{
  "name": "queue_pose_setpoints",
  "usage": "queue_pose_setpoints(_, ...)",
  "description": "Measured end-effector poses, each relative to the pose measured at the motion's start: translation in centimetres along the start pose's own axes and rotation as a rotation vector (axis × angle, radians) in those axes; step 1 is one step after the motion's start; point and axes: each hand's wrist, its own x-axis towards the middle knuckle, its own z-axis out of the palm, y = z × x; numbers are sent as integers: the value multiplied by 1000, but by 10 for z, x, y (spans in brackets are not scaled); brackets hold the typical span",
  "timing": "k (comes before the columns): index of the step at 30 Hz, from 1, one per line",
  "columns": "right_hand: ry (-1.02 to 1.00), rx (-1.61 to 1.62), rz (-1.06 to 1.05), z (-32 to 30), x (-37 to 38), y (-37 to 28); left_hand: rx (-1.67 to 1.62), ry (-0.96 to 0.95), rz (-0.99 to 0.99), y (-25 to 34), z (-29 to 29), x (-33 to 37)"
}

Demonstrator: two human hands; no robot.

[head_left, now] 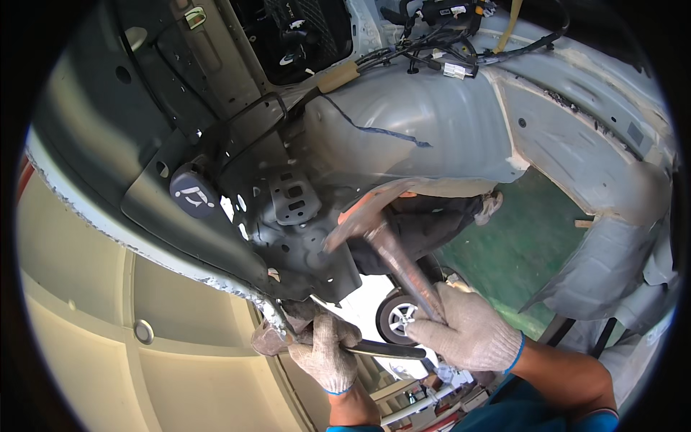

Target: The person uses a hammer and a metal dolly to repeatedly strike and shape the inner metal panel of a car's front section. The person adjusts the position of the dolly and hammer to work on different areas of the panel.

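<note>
My right hand (475, 327), in a knitted work glove, is wrapped round the worn metal handle of a hammer (403, 263). The hammer's head is raised in front of the grey car body panel (403, 129) and looks apart from it. My left hand (327, 353), gloved too, closes round a second hammer (389, 350) with a blocky, stone-brown head. That head sits against the chipped lower end of the white-edged body flange (270, 313). Its dark handle points right, below my right hand. Whether the head touches the flange is hard to tell.
Bundled wiring (439, 57) lies along the top of the bare shell. A dark round knob (194, 191) with a white symbol sits on the left panel. Behind the opening, another person's dark-clothed leg (432, 227) shows over green floor. A white car's wheel (398, 319) stands beyond.
</note>
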Motion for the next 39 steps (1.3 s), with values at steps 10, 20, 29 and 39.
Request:
queue_pose_setpoints(10, 183, -619, -41, -31, -38, -68, -227, 30, -207, 0, 19, -8)
queue_pose_setpoints(20, -56, -679, 103, -34, -37, -118, -286, 154, -408, 27, 30, -20)
queue_pose_setpoints(29, -72, -962, -142, -37, -28, -138, -363, 106, -467, 33, 29, -20)
queue_pose_setpoints(39, -49, -931, -86, -40, -36, -138, -272, 172, -436, 39, 29, -18)
